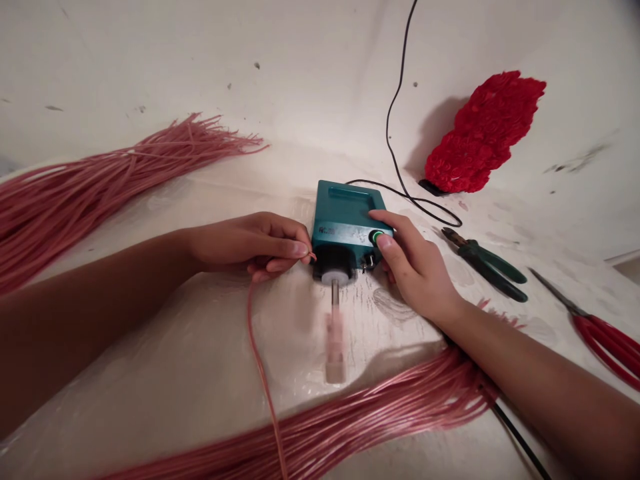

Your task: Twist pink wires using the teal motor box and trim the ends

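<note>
Left hand (247, 245) is closed in a pinch on a pink cord (254, 327), whose end sits at the blurred shaft (334, 320) of a teal motor unit (345, 217). Right hand (415, 267) is partly open, its thumb on the green button (377, 237). Pliers (487, 267) lie to the unit's right, beyond the pink cord bundle (400, 400).

Small white print stands on the front face of the teal box (345, 223), near its left corner. The first character may be a K, but the marks are too small and blurred to read with certainty. No other writing can be read.
</note>
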A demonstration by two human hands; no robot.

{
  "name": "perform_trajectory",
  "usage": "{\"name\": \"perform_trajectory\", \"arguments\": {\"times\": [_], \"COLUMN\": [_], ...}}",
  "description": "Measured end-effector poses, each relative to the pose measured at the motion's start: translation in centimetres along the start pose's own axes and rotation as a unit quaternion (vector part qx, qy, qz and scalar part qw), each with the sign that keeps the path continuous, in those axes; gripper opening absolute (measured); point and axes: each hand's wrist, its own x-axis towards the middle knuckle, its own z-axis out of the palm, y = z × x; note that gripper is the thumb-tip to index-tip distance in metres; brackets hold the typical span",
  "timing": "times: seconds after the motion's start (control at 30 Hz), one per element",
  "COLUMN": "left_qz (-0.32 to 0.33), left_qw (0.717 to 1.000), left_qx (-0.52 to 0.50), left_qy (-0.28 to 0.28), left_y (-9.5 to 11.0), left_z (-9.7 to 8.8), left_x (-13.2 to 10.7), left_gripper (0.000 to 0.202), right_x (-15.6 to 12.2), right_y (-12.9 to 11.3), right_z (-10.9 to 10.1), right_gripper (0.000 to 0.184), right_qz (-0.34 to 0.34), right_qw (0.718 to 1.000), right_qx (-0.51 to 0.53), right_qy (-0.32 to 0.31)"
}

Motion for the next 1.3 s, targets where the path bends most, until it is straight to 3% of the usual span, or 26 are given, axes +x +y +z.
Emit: {"name": "perform_trajectory", "arguments": {"times": [0.53, 0.77, 0.9, 1.0, 1.13, 1.3], "left_qz": [-0.023, -0.035, -0.048, -0.060, -0.052, -0.025], "left_qw": [0.998, 0.994, 0.996, 0.996, 0.997, 0.997], "left_qx": [-0.060, -0.101, -0.076, -0.058, -0.040, -0.035], "left_qy": [-0.015, -0.011, -0.001, 0.008, 0.029, 0.061], "left_y": [-0.1, -0.3, 0.4, 1.4, 3.1, 4.8], "left_z": [-0.2, -1.0, -0.4, 0.5, 2.1, 6.3], "left_x": [0.0, 0.8, 0.8, -0.2, -3.5, -8.5], "left_gripper": [0.018, 0.018, 0.015, 0.014, 0.017, 0.018], "right_x": [0.0, 0.3, 0.4, 0.3, 0.1, -0.2], "right_y": [0.1, -0.2, -0.3, -0.4, -0.7, -1.3], "right_z": [-0.1, -0.2, -0.3, -0.4, -0.4, -0.5], "right_gripper": [0.046, 0.048, 0.051, 0.052, 0.053, 0.061], "right_qz": [0.017, -0.006, -0.015, -0.014, -0.023, -0.039], "right_qw": [0.999, 0.999, 0.998, 0.998, 0.996, 0.992], "right_qx": [0.035, -0.026, -0.050, -0.056, -0.083, -0.109], "right_qy": [-0.015, -0.035, -0.029, -0.033, -0.033, -0.043]}}
